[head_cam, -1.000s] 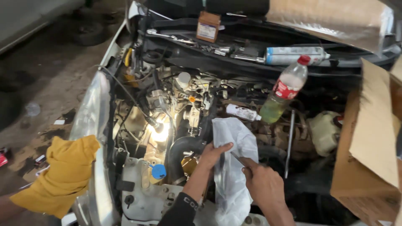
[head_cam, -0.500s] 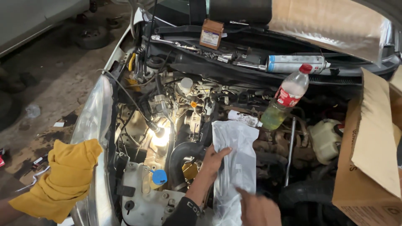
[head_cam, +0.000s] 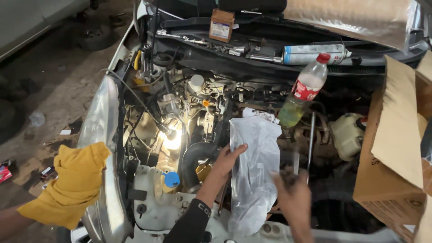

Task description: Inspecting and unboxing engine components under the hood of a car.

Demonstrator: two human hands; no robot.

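Crinkled translucent plastic bag [head_cam: 254,180], upright

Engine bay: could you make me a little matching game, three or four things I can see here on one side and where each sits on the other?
Things:
1. yellow cloth
2. plastic bottle
3. spray can
4. clear plastic bag

Places:
A. lying flat on the ledge below the windscreen
B. draped over the headlight
C. under the left hand
D. upright in the engine bay, red cap up

Pairs: 1-B, 2-D, 3-A, 4-C
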